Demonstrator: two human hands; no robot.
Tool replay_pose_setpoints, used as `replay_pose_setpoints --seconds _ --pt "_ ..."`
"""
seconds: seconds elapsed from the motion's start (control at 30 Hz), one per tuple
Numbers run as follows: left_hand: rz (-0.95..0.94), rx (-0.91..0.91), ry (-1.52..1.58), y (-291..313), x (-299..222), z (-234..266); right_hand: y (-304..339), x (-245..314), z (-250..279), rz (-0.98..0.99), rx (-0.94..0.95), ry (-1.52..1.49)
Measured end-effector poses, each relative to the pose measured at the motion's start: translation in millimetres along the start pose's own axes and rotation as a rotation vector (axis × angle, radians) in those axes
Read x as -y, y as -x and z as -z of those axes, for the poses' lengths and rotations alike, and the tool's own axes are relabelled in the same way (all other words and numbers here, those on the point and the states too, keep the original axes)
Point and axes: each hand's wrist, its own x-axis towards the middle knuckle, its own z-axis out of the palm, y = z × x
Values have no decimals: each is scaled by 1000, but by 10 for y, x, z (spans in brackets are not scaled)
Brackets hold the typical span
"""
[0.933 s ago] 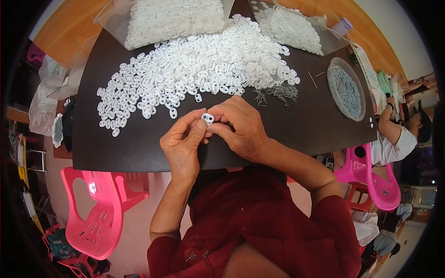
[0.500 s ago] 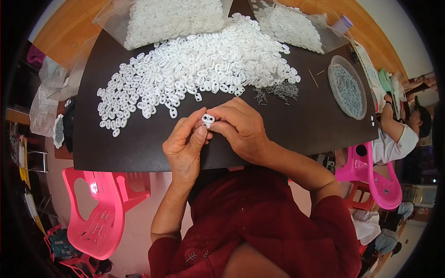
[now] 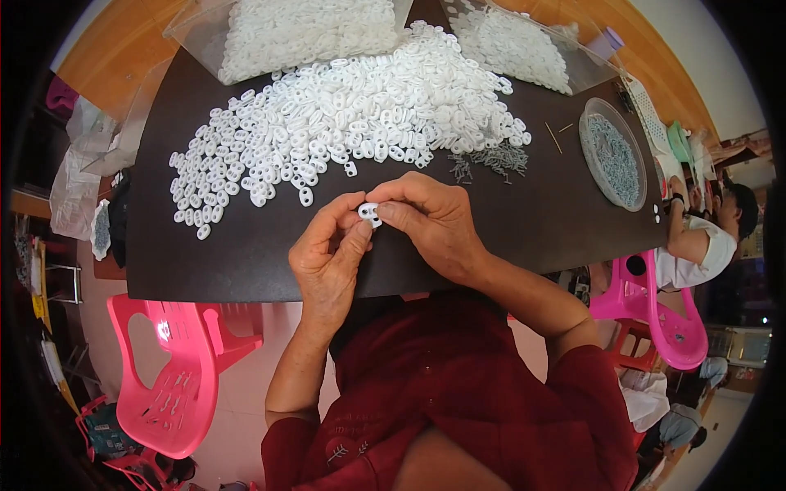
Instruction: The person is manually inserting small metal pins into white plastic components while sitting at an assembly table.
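Note:
Between my two hands, above the table's near edge, is a small white oval plastic piece with two holes (image 3: pixel 368 211). My left hand (image 3: pixel 327 254) pinches it from below with thumb and fingers. My right hand (image 3: pixel 430 221) closes on it from the right, its thumb pressed over the upper face. A second white part seems to show just under it, partly hidden by my thumbs. Beyond my hands spreads a big heap of similar white pieces (image 3: pixel 352 114). Beside the heap's right end lies a small pile of grey screws or pins (image 3: pixel 499 159).
Two clear containers, one at the back left (image 3: pixel 209 41) and one at the back right (image 3: pixel 589 78), hold more white pieces. A round clear dish (image 3: pixel 586 135) holds grey metal pieces. Pink chairs stand left (image 3: pixel 176 393) and right (image 3: pixel 679 327). Another person (image 3: pixel 696 245) sits at the right.
The white piece has tilted between my fingers, and my right thumb has moved up over it. Both hands stay in nearly the same place.

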Motion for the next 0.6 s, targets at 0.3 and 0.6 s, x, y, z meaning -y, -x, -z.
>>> replay_pose_setpoints --seconds 0.3,0.6 --pt "-26 65 -96 -36 11 72 17 -42 -86 4 -62 -66" --pt "-20 98 -107 -66 33 101 33 -72 -84 31 -70 -18"
